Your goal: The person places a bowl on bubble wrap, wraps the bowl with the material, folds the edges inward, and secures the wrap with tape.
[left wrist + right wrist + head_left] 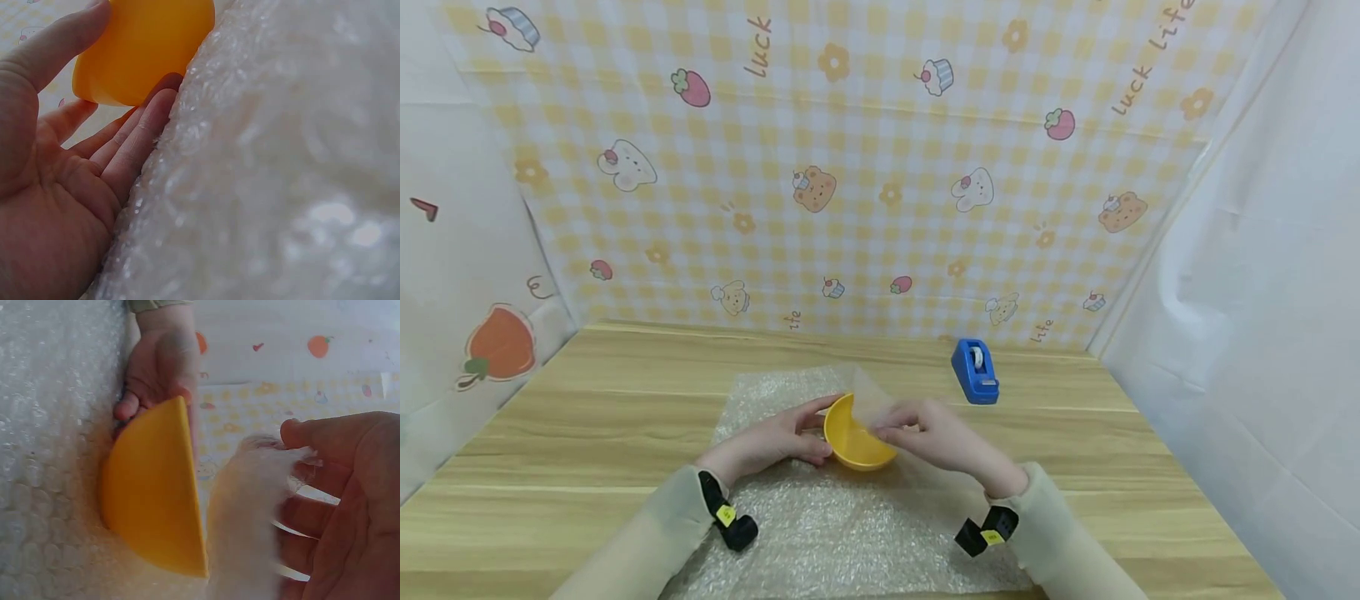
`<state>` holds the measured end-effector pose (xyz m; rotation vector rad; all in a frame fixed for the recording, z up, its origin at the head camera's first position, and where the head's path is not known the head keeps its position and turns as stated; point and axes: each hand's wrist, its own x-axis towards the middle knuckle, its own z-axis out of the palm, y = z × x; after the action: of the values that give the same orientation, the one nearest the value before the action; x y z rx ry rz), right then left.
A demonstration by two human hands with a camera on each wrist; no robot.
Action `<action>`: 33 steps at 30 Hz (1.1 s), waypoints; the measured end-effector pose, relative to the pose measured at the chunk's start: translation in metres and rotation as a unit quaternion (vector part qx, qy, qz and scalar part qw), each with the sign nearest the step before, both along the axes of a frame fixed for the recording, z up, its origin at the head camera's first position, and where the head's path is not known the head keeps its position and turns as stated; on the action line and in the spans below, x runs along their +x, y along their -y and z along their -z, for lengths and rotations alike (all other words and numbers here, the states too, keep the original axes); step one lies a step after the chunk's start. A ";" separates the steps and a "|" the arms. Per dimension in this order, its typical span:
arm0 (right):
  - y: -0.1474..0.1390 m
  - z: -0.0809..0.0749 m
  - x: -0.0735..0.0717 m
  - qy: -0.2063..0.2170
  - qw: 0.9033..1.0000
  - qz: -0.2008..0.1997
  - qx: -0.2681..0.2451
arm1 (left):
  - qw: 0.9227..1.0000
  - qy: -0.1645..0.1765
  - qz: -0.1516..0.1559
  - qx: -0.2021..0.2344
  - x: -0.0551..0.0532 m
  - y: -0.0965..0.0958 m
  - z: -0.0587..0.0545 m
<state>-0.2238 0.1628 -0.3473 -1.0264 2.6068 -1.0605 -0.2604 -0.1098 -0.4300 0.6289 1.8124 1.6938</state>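
Note:
A yellow bowl (pixel 848 446) rests on a sheet of bubble wrap (pixel 820 525), its hollow side up in the head view. My left hand (pixel 771 442) holds the bowl from the left; in the left wrist view the thumb lies against its outer wall (pixel 144 50) and the fingers reach toward the rim and underneath. My right hand (pixel 936 437) pinches a raised flap of bubble wrap (pixel 250 506) between thumb and fingers. That flap stands over the far right part of the bowl and hides some of its rim in the head view.
A blue tape dispenser (pixel 976 375) with a roll of tape stands behind and to the right of the bubble wrap. The wooden table (pixel 587 400) ends at a patterned cloth backdrop (pixel 880 150), with white sheets (pixel 1247 292) at both sides.

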 end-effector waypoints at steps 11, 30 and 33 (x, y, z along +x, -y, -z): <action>0.014 0.014 0.008 -0.034 0.995 0.002 0.090 | 1.000 -0.014 -0.002 -0.007 0.000 0.000 -0.001; 0.027 0.029 0.006 -0.111 0.974 -0.026 0.195 | 1.000 -0.008 -0.005 -0.005 0.001 -0.001 -0.001; 0.027 0.031 0.007 -0.115 0.970 -0.025 0.214 | 1.000 -0.011 -0.004 -0.008 0.001 -0.001 -0.002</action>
<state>-0.2166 0.1358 -0.3783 -1.1498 2.7884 -0.3515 -0.2595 -0.1086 -0.4285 0.6372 1.8432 1.6826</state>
